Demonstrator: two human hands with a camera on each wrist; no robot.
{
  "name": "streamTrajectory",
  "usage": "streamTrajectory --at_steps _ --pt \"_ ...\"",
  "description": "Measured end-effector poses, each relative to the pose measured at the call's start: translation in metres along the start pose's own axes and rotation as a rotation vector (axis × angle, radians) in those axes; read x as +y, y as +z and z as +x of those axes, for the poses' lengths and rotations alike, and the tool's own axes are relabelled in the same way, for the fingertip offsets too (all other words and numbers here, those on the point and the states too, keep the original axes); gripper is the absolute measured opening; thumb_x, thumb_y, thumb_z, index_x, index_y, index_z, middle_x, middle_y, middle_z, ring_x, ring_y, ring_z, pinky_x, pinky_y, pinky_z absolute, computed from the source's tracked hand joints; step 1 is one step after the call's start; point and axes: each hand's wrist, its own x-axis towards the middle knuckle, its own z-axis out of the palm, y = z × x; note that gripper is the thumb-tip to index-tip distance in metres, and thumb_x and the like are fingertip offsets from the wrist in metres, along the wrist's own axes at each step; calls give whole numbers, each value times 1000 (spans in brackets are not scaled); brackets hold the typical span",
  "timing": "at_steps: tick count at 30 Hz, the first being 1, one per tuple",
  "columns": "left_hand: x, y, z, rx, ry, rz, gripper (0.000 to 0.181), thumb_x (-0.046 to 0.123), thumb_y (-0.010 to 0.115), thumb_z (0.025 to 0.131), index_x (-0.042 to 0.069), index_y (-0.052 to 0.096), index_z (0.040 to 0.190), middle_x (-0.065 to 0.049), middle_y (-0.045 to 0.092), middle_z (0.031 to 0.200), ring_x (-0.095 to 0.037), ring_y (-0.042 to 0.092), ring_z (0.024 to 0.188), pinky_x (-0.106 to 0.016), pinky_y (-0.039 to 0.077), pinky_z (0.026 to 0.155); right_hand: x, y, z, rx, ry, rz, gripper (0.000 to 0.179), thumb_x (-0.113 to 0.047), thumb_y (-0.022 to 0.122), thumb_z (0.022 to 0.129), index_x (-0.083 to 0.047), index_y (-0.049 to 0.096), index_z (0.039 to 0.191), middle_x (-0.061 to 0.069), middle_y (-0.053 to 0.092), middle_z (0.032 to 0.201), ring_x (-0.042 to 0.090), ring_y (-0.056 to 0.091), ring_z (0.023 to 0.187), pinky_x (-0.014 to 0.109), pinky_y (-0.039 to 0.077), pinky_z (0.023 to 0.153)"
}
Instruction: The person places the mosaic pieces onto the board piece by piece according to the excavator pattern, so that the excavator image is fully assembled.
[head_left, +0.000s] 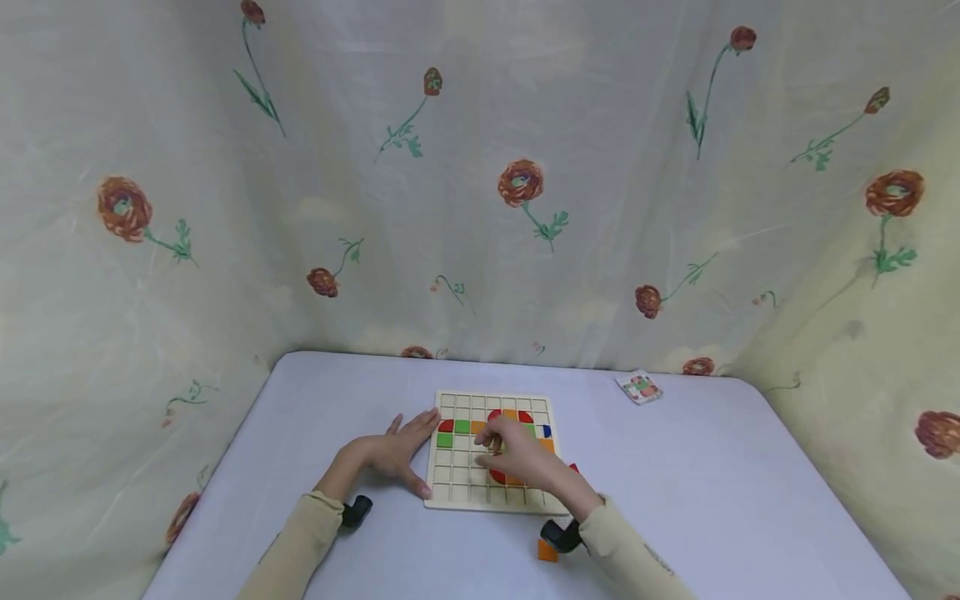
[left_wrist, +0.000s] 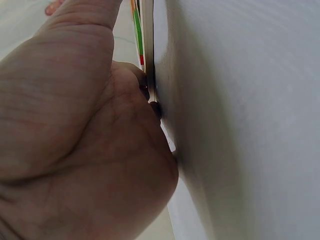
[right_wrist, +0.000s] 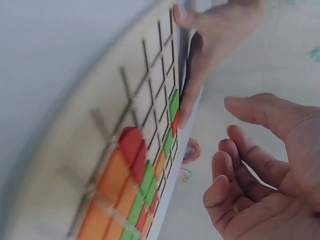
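Observation:
A pale wooden grid board (head_left: 459,492) lies on the table, with red, orange and green pieces set in some of its squares and one blue piece (head_left: 546,431) toward the right. My left hand (head_left: 393,454) rests against the board's left edge, thumb and fingers spread. Above the middle of the board hovers my right hand (head_left: 521,454); the right wrist view shows its fingers loosely bent, thumb apart, nothing between them. Part of the board is hidden under this hand. A red rounded piece (right_wrist: 132,140) sits in the grid beside orange and green pieces.
An orange piece (head_left: 548,551) lies on the white table (head_left: 675,483) near the right wrist's black strap. Part of a red piece (head_left: 574,467) shows at the board's right side. A small patterned card (head_left: 640,387) lies at the back right, before a flowered curtain (head_left: 585,300).

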Motion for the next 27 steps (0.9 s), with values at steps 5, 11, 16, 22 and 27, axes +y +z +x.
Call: streamTrajectory --at_steps 5,11,16,22,27 --pt "0 2 1 10 -11 9 129 65 78 65 9 6 156 -6 1 164 -23 -1 152 -53 -2 121 15 -8 -41 -33 62 22 25 -18 77 82 -9 64 102 4 61 96 19 53 87 23 46 70" --pt "1 2 0 11 -2 -13 130 65 78 64 9 6 156 -6 0 164 -24 -2 152 -54 -3 120 37 -9 -84 -101 140 80 34 -22 79 78 -11 60 104 1 60 97 17 51 89 28 47 76" --pt "-1 3 0 11 -3 -12 129 66 77 64 9 6 156 -6 1 164 -23 -2 152 -54 -3 120 54 -8 -109 -116 173 93 39 -26 82 75 -12 60 105 -1 58 95 16 50 87 25 45 72" --pt "-2 2 -1 19 -12 -15 129 66 78 64 11 6 156 -4 0 164 -22 -3 152 -53 -4 121 66 -3 -117 -115 129 33 39 -31 83 74 -14 63 103 -7 59 94 10 50 83 19 46 71" --pt "1 2 0 18 -6 -16 129 66 77 65 10 6 156 -4 0 164 -22 -3 152 -53 -4 121 67 -1 -119 -139 67 32 22 -27 80 78 -19 67 94 -10 60 85 6 52 77 18 47 69"
